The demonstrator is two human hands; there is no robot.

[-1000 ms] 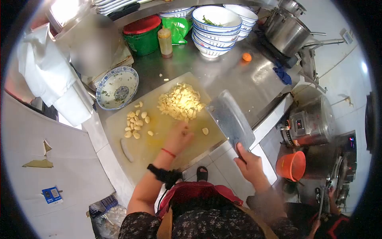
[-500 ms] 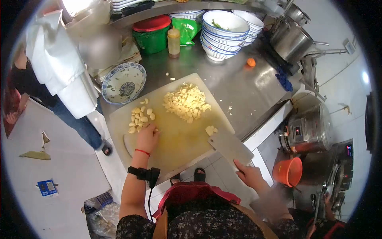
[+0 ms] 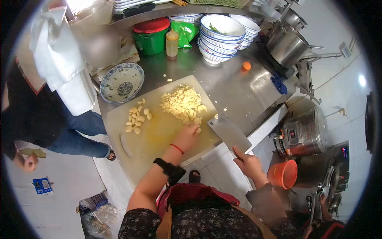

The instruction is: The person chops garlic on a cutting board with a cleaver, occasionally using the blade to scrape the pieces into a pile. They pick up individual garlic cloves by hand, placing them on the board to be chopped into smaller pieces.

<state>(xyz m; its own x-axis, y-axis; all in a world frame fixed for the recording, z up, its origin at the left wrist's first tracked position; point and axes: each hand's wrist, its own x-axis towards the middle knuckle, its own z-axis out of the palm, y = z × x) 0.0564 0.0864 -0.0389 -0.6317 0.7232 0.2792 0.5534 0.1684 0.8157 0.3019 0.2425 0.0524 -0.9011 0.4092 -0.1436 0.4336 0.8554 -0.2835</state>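
My right hand (image 3: 251, 168) grips the handle of a cleaver (image 3: 229, 132), its wide blade lying over the right edge of the cutting board (image 3: 159, 153). My left hand (image 3: 187, 137), with a red cord at the wrist, is closed near the blade. A pale garlic clove (image 3: 198, 130) shows at its fingertips, just below a heap of crushed garlic (image 3: 181, 102). To the left on the board lie several whole peeled garlic cloves (image 3: 137, 118).
A patterned bowl (image 3: 122, 83) stands beyond the board's left corner. Behind are a green tub (image 3: 149, 42), a sauce bottle (image 3: 172, 46) and stacked bowls (image 3: 221, 42). A person (image 3: 51, 115) stands at left. An orange bucket (image 3: 283, 174) is at lower right.
My left hand has moved right from the whole cloves to beside the crushed garlic and cleaver. The cleaver stays near the board's right edge. The person at left has come further into view.
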